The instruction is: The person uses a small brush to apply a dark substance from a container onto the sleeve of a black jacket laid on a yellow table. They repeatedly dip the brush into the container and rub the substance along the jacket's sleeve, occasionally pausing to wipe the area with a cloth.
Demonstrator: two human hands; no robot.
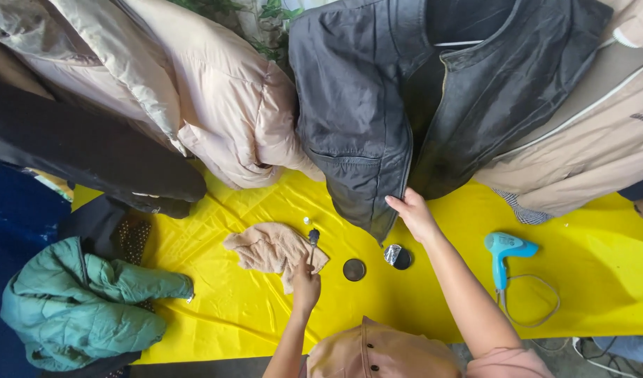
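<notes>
At the far left a green padded jacket point(90, 308) lay bunched on the edge of the yellow sheet point(602, 280), with a dark garment point(90, 150) hanging above it and a pale pink puffer coat point(223, 105) draped beside that. Further right, a crumpled beige cloth point(272, 248) rested on the sheet, and the left hand point(305, 287) sat just at its right edge, fingers curled shut around the handle of a small brush point(313, 238) whose dark head pointed up toward the hanging coats. Just beside that hand lay a round dark lid point(354, 269), and a little further right an open round tin point(399, 257) with a bit of shiny foil on its left side. Above them hung a black leather jacket point(363, 119), its front open; the right hand point(414, 213) reached up to its lower front edge, thumb and fingers pinching the hem near the zip. To the right a light blue hair dryer point(505, 253) lay on the sheet with its cord looped beside it, well apart from both hands, beneath a tan jacket point(588, 154).
</notes>
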